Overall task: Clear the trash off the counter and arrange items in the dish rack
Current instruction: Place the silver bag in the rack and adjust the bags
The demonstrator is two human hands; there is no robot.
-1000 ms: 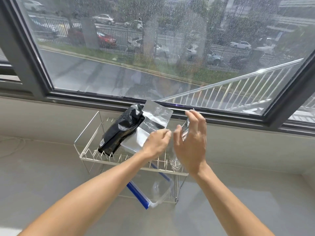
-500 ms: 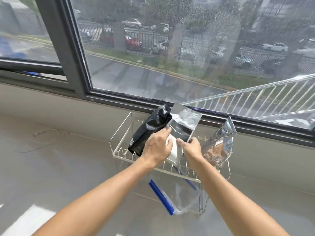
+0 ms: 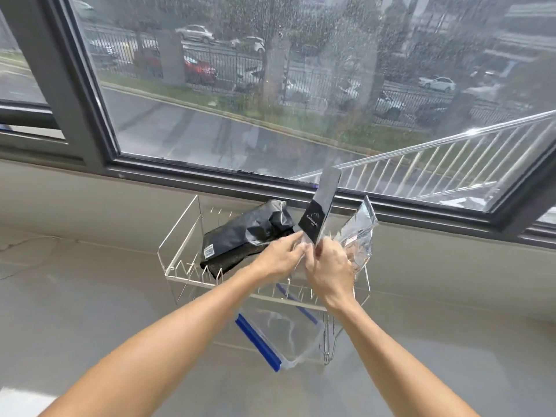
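A wire dish rack stands on the counter against the wall under the window. In it lies a crumpled black bag at the left. A flat silver and black pouch stands upright on its edge in the middle of the rack. My left hand and my right hand both pinch its lower end. A shiny silver foil bag leans at the rack's right side, just behind my right hand.
A clear zip bag with a blue strip lies under the rack's front. The grey counter spreads left and right. A thin cable lies at the far left. The dark window frame runs behind the rack.
The silver and black pouch has been turned from leaning flat to standing on edge. My right hand let go of the foil bag, which now leans in the rack, and moved onto the pouch.
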